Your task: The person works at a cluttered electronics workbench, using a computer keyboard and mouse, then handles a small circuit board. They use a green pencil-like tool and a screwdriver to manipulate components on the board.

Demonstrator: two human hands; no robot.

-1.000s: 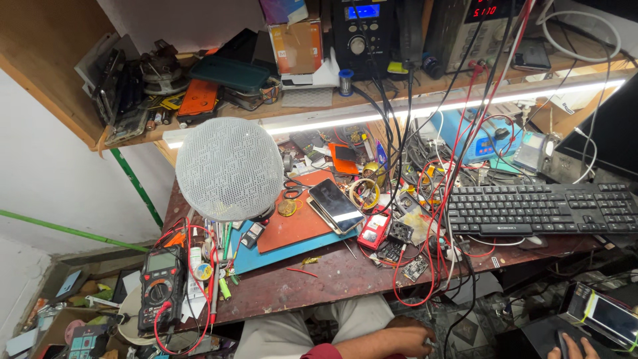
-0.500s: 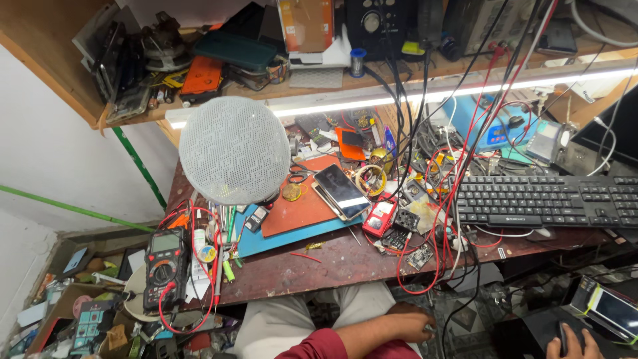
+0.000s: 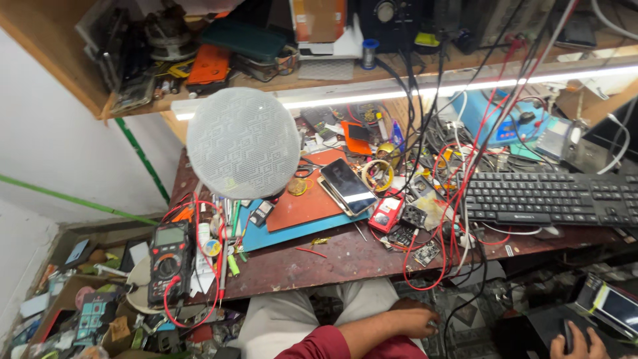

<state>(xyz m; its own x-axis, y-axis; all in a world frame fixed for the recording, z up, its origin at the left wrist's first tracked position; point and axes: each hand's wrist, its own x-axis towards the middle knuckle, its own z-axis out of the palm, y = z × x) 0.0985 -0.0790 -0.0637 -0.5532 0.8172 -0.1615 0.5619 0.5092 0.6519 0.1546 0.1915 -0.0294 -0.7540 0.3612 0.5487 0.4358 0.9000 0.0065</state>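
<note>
My left hand (image 3: 417, 320) lies low in the frame, below the front edge of the wooden bench (image 3: 345, 260), on a red-sleeved forearm over my light trousers. Its fingers curl beside hanging black and red cables (image 3: 458, 292), and I cannot tell whether it holds anything. My right hand (image 3: 577, 344) is at the bottom right corner, fingers wrapped over a small dark rounded object (image 3: 565, 334). A small device with a lit screen (image 3: 615, 309) sits just to its right.
The bench holds a black keyboard (image 3: 545, 198), a stack of phones (image 3: 347, 186), a red meter (image 3: 387, 213), small circuit boards (image 3: 425, 252) and a round white mesh disc (image 3: 242, 141). A black multimeter (image 3: 169, 256) lies at the left edge. A cluttered shelf (image 3: 266, 60) hangs above.
The view has dropped, so the shelf top has left the frame. My left hand and forearm have come further into view and reached right towards the hanging cables.
</note>
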